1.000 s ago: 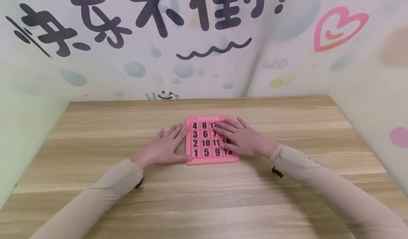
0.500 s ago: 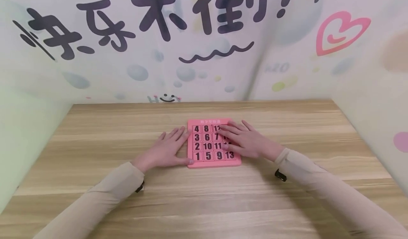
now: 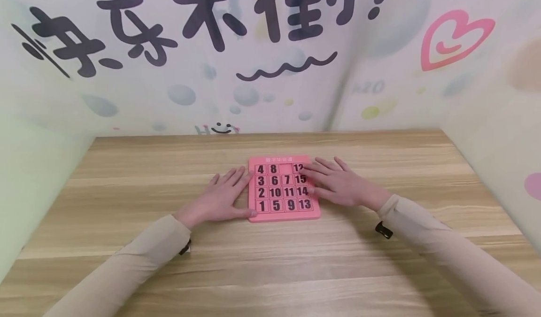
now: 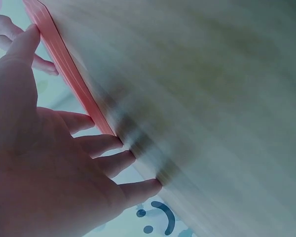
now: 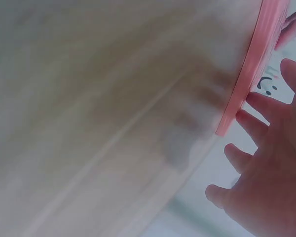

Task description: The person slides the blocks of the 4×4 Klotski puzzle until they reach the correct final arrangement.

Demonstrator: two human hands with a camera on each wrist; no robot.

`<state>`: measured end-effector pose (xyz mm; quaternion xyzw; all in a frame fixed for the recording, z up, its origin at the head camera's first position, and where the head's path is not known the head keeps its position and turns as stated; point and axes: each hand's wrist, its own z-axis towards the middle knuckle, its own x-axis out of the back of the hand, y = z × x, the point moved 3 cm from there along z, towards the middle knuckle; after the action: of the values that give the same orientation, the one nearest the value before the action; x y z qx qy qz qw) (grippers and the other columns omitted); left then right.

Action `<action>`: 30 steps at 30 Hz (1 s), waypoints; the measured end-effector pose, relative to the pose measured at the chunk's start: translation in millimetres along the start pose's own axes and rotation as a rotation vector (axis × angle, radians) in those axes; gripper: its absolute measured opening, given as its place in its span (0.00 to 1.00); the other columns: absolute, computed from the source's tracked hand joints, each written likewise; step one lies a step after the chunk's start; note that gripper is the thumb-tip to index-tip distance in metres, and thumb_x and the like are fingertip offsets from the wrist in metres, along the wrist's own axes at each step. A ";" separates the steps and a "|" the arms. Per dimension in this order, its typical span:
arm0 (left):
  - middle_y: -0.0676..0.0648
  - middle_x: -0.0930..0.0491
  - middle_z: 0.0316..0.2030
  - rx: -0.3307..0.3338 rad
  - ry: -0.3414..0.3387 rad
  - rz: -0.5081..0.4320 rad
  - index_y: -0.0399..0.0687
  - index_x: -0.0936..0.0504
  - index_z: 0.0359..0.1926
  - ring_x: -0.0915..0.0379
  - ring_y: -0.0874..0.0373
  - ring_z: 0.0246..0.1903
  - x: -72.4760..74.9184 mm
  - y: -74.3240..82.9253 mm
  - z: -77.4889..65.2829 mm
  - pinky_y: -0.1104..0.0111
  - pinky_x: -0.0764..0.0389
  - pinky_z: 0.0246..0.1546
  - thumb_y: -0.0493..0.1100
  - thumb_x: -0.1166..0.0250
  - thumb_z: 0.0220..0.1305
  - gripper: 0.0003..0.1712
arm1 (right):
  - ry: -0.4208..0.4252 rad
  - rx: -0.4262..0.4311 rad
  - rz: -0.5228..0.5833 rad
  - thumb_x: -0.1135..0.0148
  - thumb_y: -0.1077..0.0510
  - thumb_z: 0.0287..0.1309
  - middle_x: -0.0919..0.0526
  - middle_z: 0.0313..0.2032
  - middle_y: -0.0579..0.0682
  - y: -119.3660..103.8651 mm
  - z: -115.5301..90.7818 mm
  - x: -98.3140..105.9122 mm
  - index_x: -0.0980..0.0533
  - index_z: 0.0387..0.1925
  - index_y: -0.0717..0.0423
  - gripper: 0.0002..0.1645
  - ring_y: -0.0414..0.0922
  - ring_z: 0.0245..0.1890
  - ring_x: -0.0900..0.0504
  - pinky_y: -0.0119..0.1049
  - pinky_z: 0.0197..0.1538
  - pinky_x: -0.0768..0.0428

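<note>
A pink sliding number puzzle lies flat on the table in the head view. Its gap is in the top row, between the 8 tile and the 12 tile, which sits in the right corner. My left hand rests along the puzzle's left side, fingers spread and thumb at the lower left corner. On the other side, my right hand has extended fingers over the right edge, with a fingertip at the 12 tile. Each wrist view shows that hand beside the pink frame's edge; the tile faces are hidden there.
The wood-grain table stretches around the puzzle. Behind it rises a white wall with printed characters and a heart, and pale side walls flank the table.
My right hand has moved right, and the 12 tile has slid from the third column to the top right corner, leaving a gap behind it. My left hand stays at the puzzle's left side.
</note>
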<state>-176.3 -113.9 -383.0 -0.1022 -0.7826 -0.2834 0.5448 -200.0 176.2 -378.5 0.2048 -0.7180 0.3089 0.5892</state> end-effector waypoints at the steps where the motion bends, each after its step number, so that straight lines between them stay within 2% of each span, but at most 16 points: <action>1: 0.39 0.63 0.74 0.001 -0.001 0.000 0.45 0.57 0.76 0.68 0.40 0.72 0.2 -0.1 0.0 0.41 0.64 0.67 0.73 0.44 0.58 0.59 | -0.002 0.000 0.006 0.55 0.40 0.71 0.43 0.73 0.50 0.7 -0.9 0.2 0.42 0.73 0.48 0.35 0.57 0.73 0.53 0.64 0.69 0.60; 21: 0.38 0.63 0.74 0.000 0.005 0.004 0.45 0.57 0.76 0.68 0.40 0.72 -1.8 -1.3 1.5 0.41 0.64 0.67 0.73 0.43 0.58 0.59 | 0.001 0.017 0.032 0.56 0.40 0.71 0.46 0.73 0.51 2.7 -4.3 -2.7 0.45 0.74 0.49 0.36 0.57 0.73 0.54 0.61 0.70 0.55; 30: 0.38 0.62 0.74 -0.002 0.009 0.005 0.44 0.57 0.76 0.67 0.40 0.72 -2.3 -1.9 1.9 0.40 0.64 0.67 0.73 0.43 0.58 0.60 | 0.088 0.034 0.120 0.55 0.45 0.73 0.47 0.73 0.55 -0.9 -1.3 5.7 0.47 0.74 0.55 0.36 0.60 0.72 0.53 0.61 0.70 0.54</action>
<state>-177.8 -114.1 -386.1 -0.1035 -0.7797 -0.2832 0.5488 -199.8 176.8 -372.7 0.1574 -0.6972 0.3644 0.5969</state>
